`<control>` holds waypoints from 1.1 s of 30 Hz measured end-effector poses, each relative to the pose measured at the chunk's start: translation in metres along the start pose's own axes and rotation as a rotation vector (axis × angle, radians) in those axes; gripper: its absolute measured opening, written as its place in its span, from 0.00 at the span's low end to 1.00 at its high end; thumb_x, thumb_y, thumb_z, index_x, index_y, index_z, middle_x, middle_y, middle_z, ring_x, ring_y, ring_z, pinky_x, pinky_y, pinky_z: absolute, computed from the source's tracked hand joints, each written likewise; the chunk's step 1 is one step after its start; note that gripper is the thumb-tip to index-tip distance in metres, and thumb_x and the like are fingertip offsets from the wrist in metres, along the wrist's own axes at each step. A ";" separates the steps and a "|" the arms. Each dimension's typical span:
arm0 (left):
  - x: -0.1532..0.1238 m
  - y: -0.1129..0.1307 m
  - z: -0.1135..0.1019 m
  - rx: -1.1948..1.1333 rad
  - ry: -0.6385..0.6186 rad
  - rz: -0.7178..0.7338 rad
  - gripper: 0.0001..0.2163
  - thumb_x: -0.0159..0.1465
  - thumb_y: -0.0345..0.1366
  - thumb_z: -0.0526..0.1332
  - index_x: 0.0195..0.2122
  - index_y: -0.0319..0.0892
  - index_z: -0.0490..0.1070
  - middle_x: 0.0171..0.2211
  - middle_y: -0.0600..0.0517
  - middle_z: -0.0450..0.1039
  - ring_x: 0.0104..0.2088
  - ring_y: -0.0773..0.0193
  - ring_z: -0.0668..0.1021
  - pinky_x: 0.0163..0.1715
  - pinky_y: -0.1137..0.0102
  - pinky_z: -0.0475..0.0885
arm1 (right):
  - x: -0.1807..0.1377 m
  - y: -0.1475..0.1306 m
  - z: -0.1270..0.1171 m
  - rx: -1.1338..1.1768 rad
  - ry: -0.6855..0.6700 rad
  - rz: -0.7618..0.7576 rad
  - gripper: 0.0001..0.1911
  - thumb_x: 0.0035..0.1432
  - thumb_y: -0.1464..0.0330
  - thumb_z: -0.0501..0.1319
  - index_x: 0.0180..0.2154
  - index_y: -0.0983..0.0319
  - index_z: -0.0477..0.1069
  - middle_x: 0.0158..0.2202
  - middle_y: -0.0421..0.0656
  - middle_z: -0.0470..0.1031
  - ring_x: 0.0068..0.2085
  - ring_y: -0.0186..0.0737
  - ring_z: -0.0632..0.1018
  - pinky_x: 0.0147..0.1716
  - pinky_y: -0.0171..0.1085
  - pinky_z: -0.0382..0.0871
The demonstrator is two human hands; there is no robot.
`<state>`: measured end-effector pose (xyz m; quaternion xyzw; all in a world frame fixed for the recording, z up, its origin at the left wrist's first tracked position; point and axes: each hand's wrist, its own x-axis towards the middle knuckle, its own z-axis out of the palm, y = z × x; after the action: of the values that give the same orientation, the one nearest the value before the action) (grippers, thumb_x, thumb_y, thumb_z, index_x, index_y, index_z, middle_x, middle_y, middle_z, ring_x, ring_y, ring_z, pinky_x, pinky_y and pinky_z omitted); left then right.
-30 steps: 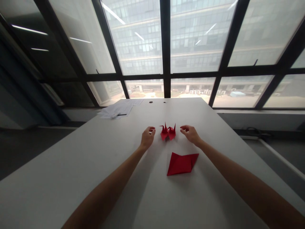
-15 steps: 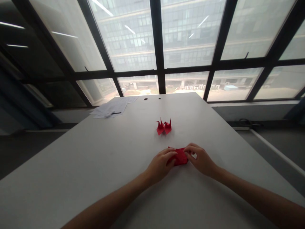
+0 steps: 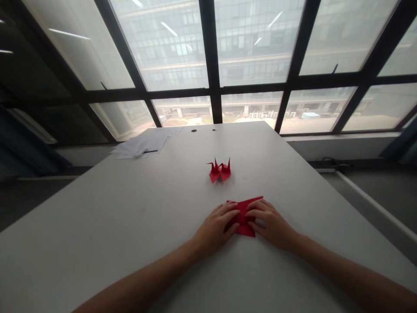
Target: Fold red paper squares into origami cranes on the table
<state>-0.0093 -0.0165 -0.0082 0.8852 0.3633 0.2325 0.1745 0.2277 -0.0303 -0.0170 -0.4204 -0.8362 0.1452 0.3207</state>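
A folded red paper sheet (image 3: 243, 214) lies flat on the white table (image 3: 130, 217) in front of me. My left hand (image 3: 213, 228) rests on its left part with the fingers stretched out and pressing down. Stretched fingers of my right hand (image 3: 272, 224) lie on its right part. Both hands cover most of the sheet; only its far edge and a near corner show. A finished red paper crane (image 3: 219, 170) stands farther back on the table, apart from both hands.
A loose stack of white papers (image 3: 143, 144) with a dark pen lies at the table's far left corner. Two small dark holes (image 3: 203, 130) sit near the far edge. Large windows with black frames (image 3: 210, 65) stand behind the table.
Both hands drew back from beside the crane to the folded red sheet and now lie flat on it. The view has tilted down slightly.
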 end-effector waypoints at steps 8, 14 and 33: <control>0.039 -0.045 -0.051 -0.231 0.662 -0.439 0.13 0.69 0.34 0.53 0.52 0.40 0.70 0.52 0.43 0.72 0.45 0.58 0.78 0.45 0.61 0.76 | 0.000 0.003 0.003 -0.031 -0.037 0.028 0.08 0.59 0.72 0.64 0.41 0.56 0.76 0.45 0.44 0.75 0.48 0.45 0.74 0.51 0.47 0.67; 0.019 -0.018 -0.021 -0.153 0.262 -0.030 0.06 0.66 0.29 0.60 0.41 0.44 0.75 0.43 0.49 0.75 0.45 0.61 0.77 0.49 0.65 0.72 | -0.001 0.002 0.003 -0.053 -0.025 0.049 0.12 0.58 0.73 0.65 0.44 0.56 0.75 0.46 0.43 0.75 0.49 0.46 0.73 0.52 0.47 0.65; 0.013 -0.016 -0.005 -0.016 0.041 0.026 0.04 0.64 0.36 0.66 0.39 0.49 0.79 0.53 0.49 0.71 0.55 0.56 0.73 0.57 0.60 0.67 | 0.005 0.002 0.002 -0.091 0.090 0.035 0.17 0.58 0.76 0.64 0.49 0.58 0.72 0.46 0.46 0.75 0.47 0.46 0.73 0.52 0.48 0.65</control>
<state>-0.0133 0.0043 -0.0081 0.8834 0.3535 0.2556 0.1711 0.2257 -0.0245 -0.0173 -0.4551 -0.8192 0.0936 0.3362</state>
